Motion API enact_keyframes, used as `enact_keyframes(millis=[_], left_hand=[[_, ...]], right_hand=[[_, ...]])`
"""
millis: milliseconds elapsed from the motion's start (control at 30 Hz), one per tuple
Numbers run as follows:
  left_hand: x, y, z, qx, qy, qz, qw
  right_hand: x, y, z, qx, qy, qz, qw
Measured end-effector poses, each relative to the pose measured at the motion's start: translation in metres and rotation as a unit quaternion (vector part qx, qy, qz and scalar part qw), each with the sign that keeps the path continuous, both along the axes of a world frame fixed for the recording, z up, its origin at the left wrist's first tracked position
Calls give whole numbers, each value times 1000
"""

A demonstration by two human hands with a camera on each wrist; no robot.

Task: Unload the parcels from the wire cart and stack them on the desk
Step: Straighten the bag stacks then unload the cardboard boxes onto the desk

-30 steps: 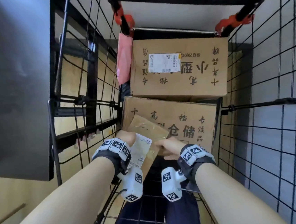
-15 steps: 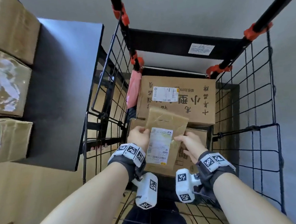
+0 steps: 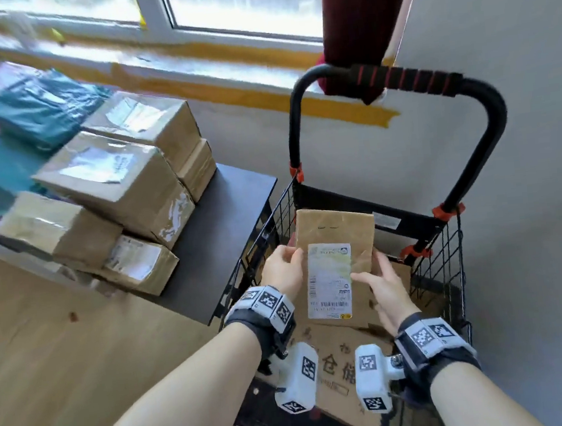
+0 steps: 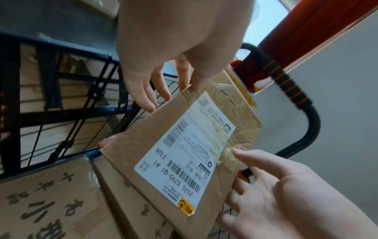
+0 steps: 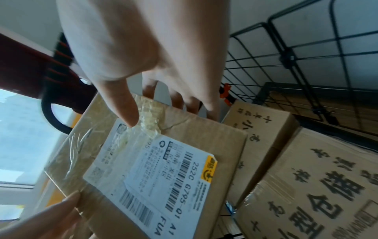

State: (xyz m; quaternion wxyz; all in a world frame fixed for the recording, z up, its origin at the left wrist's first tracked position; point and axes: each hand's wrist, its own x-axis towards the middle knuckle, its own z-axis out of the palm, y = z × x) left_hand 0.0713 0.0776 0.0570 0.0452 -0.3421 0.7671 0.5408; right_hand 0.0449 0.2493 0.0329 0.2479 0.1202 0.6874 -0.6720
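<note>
A flat brown cardboard parcel (image 3: 335,238) with a white shipping label (image 3: 329,278) is held above the black wire cart (image 3: 448,251). My left hand (image 3: 283,269) grips its left edge, thumb on the face and fingers behind. My right hand (image 3: 381,284) grips the right edge the same way. In the left wrist view the parcel (image 4: 241,119) shows between the left hand (image 4: 161,84) and the right hand (image 4: 266,190). The right wrist view shows the parcel (image 5: 196,142) under my right thumb. Larger printed boxes (image 3: 335,365) lie in the cart below.
A dark desk (image 3: 225,214) stands left of the cart, with several taped brown parcels (image 3: 115,180) stacked on it. Green bags (image 3: 33,109) lie behind them. The cart's black handle (image 3: 397,78) rises ahead, below a window sill and a dark red curtain (image 3: 357,16). Grey wall on the right.
Both hands have lifted the flat parcel up out of the cart. My view has swung upward, so the desk's stack and the cart handle now show.
</note>
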Motion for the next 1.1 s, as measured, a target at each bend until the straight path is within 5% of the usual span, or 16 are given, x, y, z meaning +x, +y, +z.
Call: enact_keyframes(millis=[200, 400, 700, 833, 1100], left_hand=[[4, -46, 78, 16, 56, 5, 998], [6, -105, 93, 23, 21, 44, 999], [-13, -201, 52, 141, -59, -29, 988], [-29, -234, 24, 140, -58, 8, 988], [-52, -278, -77, 171, -72, -16, 982]], right_hand=[[-11, -45, 45, -47, 23, 25, 998], [-21, -102, 54, -99, 10, 62, 993], [-34, -185, 33, -90, -28, 68, 993], [-47, -222, 19, -80, -38, 38, 995], [-63, -265, -20, -21, -30, -34, 999]])
